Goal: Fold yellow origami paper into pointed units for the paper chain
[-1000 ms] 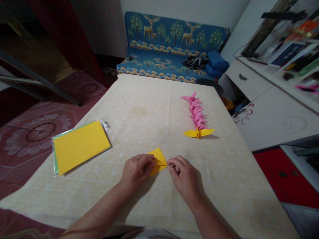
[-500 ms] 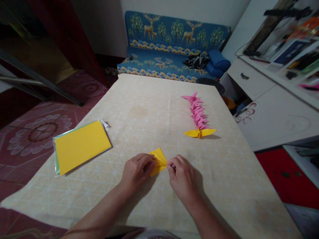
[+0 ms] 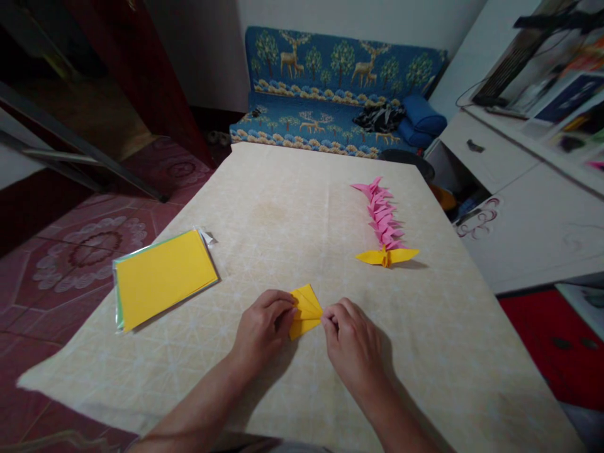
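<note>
A small folded yellow paper [image 3: 306,308] lies on the cream table [image 3: 302,207] near its front edge. My left hand [image 3: 263,328] presses on the paper's left side with bent fingers. Fingertips of my right hand [image 3: 353,346] pinch the paper's right corner. A pack of coloured sheets with a yellow one on top [image 3: 163,277] lies to the left in a clear wrapper. At the right, a row of pink folded pieces [image 3: 383,215] ends in a finished yellow folded piece [image 3: 387,256].
A blue sofa with a deer pattern [image 3: 340,94] stands behind the table's far edge. White cabinets and cluttered shelves [image 3: 528,189] line the right side. Red patterned floor tiles [image 3: 85,245] lie to the left.
Both hands stay on the yellow paper, with the right fingertips closing in on its right corner. The camera view has shifted a little, so everything sits slightly further right and lower.
</note>
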Tool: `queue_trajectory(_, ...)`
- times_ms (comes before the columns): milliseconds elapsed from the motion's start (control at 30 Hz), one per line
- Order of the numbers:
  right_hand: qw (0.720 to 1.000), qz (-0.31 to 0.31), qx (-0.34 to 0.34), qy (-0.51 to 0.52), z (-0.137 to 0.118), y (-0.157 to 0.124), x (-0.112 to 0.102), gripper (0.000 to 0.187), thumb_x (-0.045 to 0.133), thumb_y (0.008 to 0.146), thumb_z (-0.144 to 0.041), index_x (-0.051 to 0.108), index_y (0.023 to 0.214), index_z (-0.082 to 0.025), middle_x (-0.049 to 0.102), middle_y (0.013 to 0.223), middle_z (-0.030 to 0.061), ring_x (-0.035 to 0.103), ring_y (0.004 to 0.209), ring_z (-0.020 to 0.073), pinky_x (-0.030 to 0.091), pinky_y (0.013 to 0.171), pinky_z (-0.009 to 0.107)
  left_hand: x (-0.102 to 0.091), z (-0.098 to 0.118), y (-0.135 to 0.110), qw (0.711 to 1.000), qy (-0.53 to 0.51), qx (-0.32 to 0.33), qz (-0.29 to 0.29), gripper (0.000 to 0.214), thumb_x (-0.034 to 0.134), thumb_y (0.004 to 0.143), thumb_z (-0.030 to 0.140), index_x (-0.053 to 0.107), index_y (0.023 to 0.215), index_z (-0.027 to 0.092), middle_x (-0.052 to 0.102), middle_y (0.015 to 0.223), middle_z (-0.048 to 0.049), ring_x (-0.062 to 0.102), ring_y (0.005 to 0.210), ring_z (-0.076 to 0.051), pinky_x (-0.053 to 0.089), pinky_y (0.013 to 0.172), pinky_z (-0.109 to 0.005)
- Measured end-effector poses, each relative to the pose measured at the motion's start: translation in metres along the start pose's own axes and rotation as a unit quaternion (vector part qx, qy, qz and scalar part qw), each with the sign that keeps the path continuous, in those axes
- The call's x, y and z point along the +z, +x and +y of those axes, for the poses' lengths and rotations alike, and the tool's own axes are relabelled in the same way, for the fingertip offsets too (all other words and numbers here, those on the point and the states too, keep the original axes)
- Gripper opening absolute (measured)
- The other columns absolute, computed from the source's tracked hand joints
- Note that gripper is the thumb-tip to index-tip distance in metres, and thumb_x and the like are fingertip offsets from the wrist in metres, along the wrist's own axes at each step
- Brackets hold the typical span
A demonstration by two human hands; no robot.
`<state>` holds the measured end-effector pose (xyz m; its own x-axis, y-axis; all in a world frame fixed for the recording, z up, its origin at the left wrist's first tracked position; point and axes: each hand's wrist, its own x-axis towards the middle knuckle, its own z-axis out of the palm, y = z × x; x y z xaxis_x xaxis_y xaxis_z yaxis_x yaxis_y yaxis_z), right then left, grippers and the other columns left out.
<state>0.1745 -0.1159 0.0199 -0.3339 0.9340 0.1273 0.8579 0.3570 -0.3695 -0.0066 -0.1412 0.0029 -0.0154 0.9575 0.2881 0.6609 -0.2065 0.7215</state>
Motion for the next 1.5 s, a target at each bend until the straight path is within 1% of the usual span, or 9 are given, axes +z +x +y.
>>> queue_trajectory(133,1.0,0.006,-0.007,-0.003,-0.001,0.001,0.0,0.008,0.053,0.084,-0.02,0.053,0.076,-0.022,0.057,0.078,0.0005,0.054,0.073,0.0145,0.035,0.06,0.025,0.001,0.001,0.0,1.0,-0.002,-0.016,0.016,0.013,0.055,0.081,0.019,0.067,0.08,0.018,0.062,0.091,-0.0084,0.06,0.086,-0.02,0.052,0.076,-0.033)
queue_trajectory(300,1.0,0.003,-0.001,-0.007,-0.001,0.001,0.0,0.007,0.054,0.083,-0.021,0.054,0.076,-0.022,0.058,0.078,0.0004,0.055,0.072,0.0147,0.034,0.059,0.026,0.001,0.001,-0.001,0.999,-0.012,-0.032,0.023,0.011,0.056,0.08,0.019,0.067,0.079,0.018,0.061,0.089,-0.0079,0.059,0.085,-0.019,0.052,0.075,-0.033)
queue_trajectory(633,1.0,-0.01,0.003,-0.01,0.0,0.002,0.0,0.008,0.055,0.083,-0.021,0.054,0.075,-0.023,0.057,0.078,-0.0006,0.054,0.071,0.0145,0.033,0.057,0.026,0.001,0.0,-0.001,0.999,-0.001,-0.028,0.022,0.013,0.055,0.08,0.017,0.068,0.08,0.018,0.058,0.094,-0.0082,0.058,0.089,-0.02,0.051,0.077,-0.033)
queue_trajectory(933,1.0,-0.003,0.008,0.0,0.002,0.009,-0.001,0.008,0.058,0.076,-0.019,0.055,0.071,-0.024,0.059,0.074,-0.0022,0.053,0.062,0.0121,0.028,0.05,0.025,0.0,0.004,0.001,0.999,0.014,-0.019,0.029,0.013,0.053,0.079,0.016,0.066,0.079,0.018,0.058,0.091,-0.0086,0.057,0.085,-0.02,0.051,0.074,-0.034)
queue_trajectory(1067,1.0,-0.014,0.012,0.02,0.002,0.013,-0.002,0.01,0.06,0.074,-0.017,0.054,0.071,-0.024,0.06,0.072,-0.0034,0.053,0.06,0.0119,0.027,0.049,0.024,0.0,0.005,0.001,0.999,0.015,-0.023,0.026,0.013,0.054,0.079,0.015,0.066,0.078,0.018,0.057,0.09,-0.0086,0.056,0.086,-0.02,0.05,0.074,-0.034)
queue_trajectory(1167,0.999,-0.029,0.011,0.039,-0.001,0.015,-0.004,0.014,0.06,0.074,-0.013,0.054,0.077,-0.025,0.062,0.075,-0.0037,0.056,0.066,0.0129,0.03,0.052,0.023,0.0,0.006,0.002,0.999,0.014,-0.023,0.026,0.013,0.053,0.08,0.015,0.066,0.078,0.018,0.057,0.09,-0.0086,0.056,0.086,-0.02,0.049,0.075,-0.034)
queue_trajectory(1333,0.998,-0.035,-0.028,0.054,-0.003,0.013,-0.004,0.032,0.055,0.079,-0.011,0.06,0.102,-0.033,0.064,0.09,-0.0018,0.059,0.076,0.0142,0.036,0.058,0.024,0.001,0.004,0.001,0.999,0.016,-0.016,0.027,0.013,0.053,0.079,0.014,0.065,0.077,0.017,0.056,0.09,-0.0088,0.055,0.085,-0.02,0.049,0.075,-0.034)
queue_trajectory(1400,0.997,-0.039,-0.042,0.049,-0.002,0.012,-0.004,0.034,0.053,0.081,-0.013,0.061,0.107,-0.035,0.063,0.089,-0.0019,0.059,0.074,0.0137,0.036,0.058,0.024,0.001,0.004,0.001,0.999,0.016,-0.016,0.026,0.013,0.052,0.08,0.015,0.065,0.078,0.017,0.056,0.09,-0.0089,0.055,0.086,-0.02,0.049,0.076,-0.035)
queue_trajectory(1500,0.997,-0.05,-0.046,0.034,-0.003,0.012,-0.006,0.035,0.054,0.082,-0.014,0.062,0.107,-0.037,0.062,0.082,-0.0031,0.057,0.067,0.0116,0.034,0.052,0.023,0.001,0.005,0.001,0.999,0.015,-0.022,0.027,0.013,0.052,0.08,0.015,0.065,0.078,0.017,0.056,0.09,-0.0089,0.055,0.085,-0.02,0.049,0.075,-0.035)
